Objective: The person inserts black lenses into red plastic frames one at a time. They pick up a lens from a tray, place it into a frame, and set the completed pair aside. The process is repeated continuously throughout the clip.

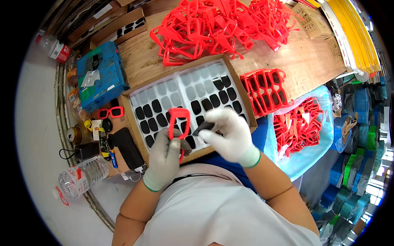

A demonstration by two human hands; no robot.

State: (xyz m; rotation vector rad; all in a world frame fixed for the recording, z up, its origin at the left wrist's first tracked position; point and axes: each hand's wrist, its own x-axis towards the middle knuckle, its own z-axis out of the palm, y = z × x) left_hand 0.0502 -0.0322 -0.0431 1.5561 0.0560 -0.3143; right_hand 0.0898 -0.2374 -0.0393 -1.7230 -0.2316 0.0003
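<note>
My left hand (165,155), in a pale glove, is closed on a red eyeglass frame (188,121) held upright over a shallow cardboard box (134,121). The frame's near rim looks open, with no dark lens in it. In my right hand (232,137), also gloved, a dark lens (202,128) is pinched between thumb and fingers, just right of the frame. Rows of dark lenses (214,100) lie in the pocketed white liner (179,79) of the box. Several of the far pockets hold none. My hands cover part of the near rows.
Red frames lie in a big heap (205,26) at the back. Finished-looking red sunglasses (266,92) stand stacked at right, beside a lined bin (324,123) of red frames. At left are a blue box (102,74), a black phone (127,147) and a plastic bottle (84,176).
</note>
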